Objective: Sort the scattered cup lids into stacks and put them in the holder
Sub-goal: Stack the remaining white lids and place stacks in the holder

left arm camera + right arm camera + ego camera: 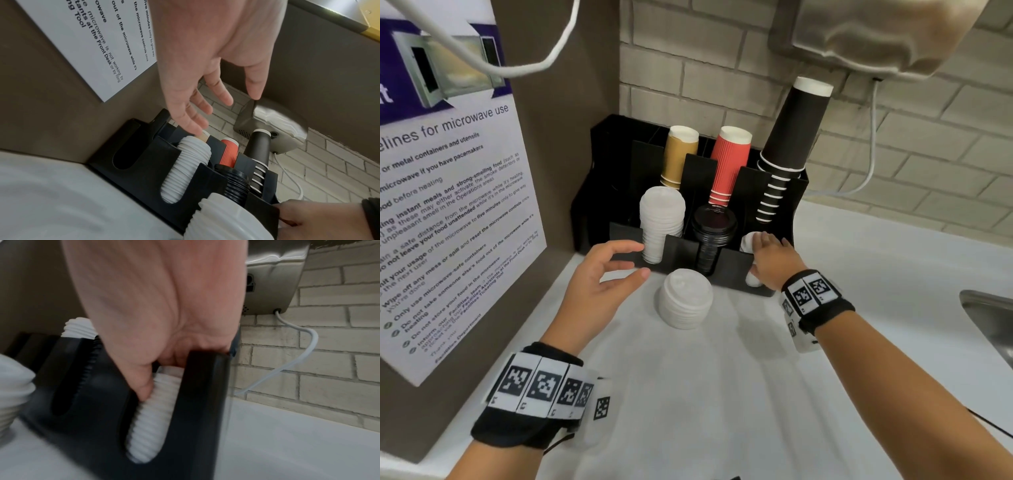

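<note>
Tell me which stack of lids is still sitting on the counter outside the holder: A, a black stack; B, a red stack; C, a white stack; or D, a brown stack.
C: a white stack of lids stands on the counter just in front of the black holder, while the black lids already sit in the holder's middle front slot.

The holder (pixel 681 250) fills the corner — poster panel (pixel 448 205) on its left, brick wall (pixel 893 171) behind. A loose lid stack (pixel 685 298) stands just before it; white worktop (pixel 722 394) lies open in front. Tall cups (pixel 789 137) rise near the dryer (pixel 893 37) overhead — tight room above.
</note>
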Motion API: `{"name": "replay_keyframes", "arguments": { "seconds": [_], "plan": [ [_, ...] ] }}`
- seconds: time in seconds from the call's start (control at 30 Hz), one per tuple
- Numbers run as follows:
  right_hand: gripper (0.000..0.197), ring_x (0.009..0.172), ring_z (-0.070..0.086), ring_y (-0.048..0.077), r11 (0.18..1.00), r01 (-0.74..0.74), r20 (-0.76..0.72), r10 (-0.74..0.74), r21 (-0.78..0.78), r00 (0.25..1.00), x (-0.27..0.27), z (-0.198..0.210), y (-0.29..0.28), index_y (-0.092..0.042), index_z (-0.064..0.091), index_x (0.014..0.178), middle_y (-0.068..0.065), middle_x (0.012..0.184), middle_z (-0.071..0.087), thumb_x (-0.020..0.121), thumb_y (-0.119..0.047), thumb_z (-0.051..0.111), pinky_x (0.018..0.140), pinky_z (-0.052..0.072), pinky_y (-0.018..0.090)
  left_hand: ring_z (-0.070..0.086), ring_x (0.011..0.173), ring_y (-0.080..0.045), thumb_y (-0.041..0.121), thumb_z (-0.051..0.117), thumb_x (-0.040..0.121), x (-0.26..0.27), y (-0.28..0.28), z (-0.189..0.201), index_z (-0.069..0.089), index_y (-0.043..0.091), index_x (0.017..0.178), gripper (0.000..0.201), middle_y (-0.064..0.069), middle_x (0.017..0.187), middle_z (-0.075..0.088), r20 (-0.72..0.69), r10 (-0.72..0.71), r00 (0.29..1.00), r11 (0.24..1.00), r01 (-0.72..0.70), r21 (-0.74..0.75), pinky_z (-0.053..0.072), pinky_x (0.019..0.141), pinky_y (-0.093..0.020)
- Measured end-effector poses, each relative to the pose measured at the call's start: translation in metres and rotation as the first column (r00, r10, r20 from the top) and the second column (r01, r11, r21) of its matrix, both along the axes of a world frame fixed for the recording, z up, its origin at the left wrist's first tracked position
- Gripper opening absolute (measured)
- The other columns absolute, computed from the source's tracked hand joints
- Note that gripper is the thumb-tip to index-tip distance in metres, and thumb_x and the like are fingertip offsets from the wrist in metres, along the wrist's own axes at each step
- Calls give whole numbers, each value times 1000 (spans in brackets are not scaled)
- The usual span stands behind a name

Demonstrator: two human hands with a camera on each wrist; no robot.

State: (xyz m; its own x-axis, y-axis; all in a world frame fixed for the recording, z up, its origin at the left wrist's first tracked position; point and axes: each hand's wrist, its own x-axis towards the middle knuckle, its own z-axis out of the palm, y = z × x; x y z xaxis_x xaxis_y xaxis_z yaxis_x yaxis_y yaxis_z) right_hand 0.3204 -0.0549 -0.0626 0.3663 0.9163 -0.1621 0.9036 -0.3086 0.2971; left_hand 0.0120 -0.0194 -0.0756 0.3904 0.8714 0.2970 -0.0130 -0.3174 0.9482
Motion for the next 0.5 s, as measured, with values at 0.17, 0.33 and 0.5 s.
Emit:
{"name": "replay_keyframes", "arguments": {
  "seconds": [0.17,0.33,0.5],
  "plan": [
    [70,149,7,26,997,35,160,-23,-73,987,-10,-6,-6,0,1,152,15,161,8,101,-34,33,117,-4,53,60,100,3,17,71,85,1,-1,0,64,36,105,29,6,119,58,8,-10,1000,1000,10,7,44,71,-3],
    [73,146,18,25,994,5,-25,-2,108,1000,-22,28,-9,-3,11,152,11,156,23,94,-25,49,116,11,56,60,98,4,17,71,85,-1,0,1,64,41,101,30,10,117,60,19,-24,1000,1000,24,10,43,71,-2],
    [48,111,54,29,868,-212,-403,408,449,819,-74,31,-10,-13,52,133,13,121,53,87,-21,63,90,40,29,63,85,4,11,69,86,-1,0,2,65,37,101,29,19,102,65,46,-50,998,999,51,-6,44,72,-4]
  ]
}}
